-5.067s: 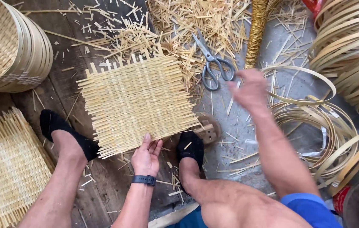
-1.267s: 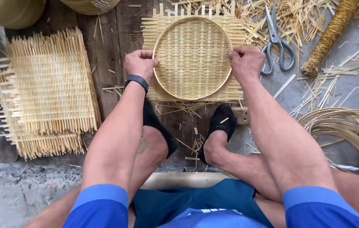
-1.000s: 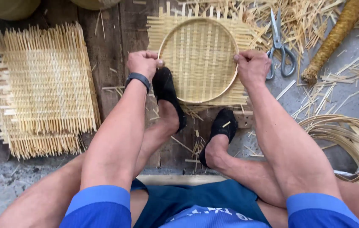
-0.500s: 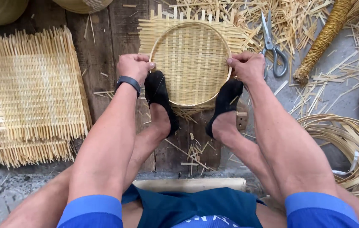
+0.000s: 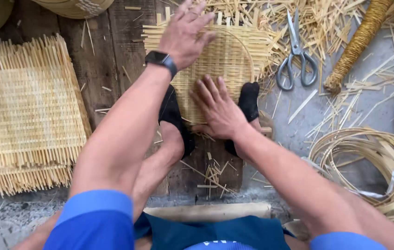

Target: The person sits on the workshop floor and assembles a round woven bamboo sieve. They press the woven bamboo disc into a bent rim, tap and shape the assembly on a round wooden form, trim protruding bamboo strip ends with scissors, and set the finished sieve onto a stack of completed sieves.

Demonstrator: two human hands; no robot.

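Observation:
A square woven bamboo mat (image 5: 234, 55) with a round bamboo hoop pressed onto it lies on the dark wooden boards in front of me. My left hand (image 5: 185, 32), with a black watch on the wrist, lies flat on the far left part of the weave, fingers spread. Palm down, my right hand (image 5: 217, 109) presses the near part of the weave. Both my feet in black socks (image 5: 173, 115) hold the mat's near edge, one on each side of the right hand.
A stack of woven bamboo mats (image 5: 25, 115) lies at left. Scissors (image 5: 296, 53) and a yellow wrapped bundle (image 5: 356, 44) lie at the right among bamboo offcuts. Coiled bamboo strips (image 5: 368, 162) sit at right. Basket rims (image 5: 74, 5) show at top left.
Both hands left the hoop's rim and now lie flat on the weave inside it. My feet moved up onto the mat's near edge.

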